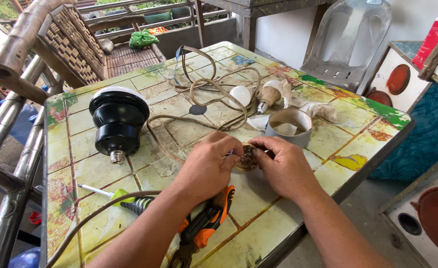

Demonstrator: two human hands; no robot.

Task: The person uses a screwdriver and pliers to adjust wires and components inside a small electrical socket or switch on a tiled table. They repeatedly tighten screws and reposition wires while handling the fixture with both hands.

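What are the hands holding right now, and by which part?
Both the left hand and right hand pinch a small round brown part by its opposite edges, fingertips only.

Single head-worn view, looking steeply down and forward over the tiled table (105, 164) from its near edge. Close range: both forearms enter from below the table's near edge, hands meeting above its middle. Beyond the table's far edge, a bamboo chair (55, 44) and railing show.

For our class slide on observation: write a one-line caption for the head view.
Left hand and right hand pinch a small round part over a tiled table, beside pliers.
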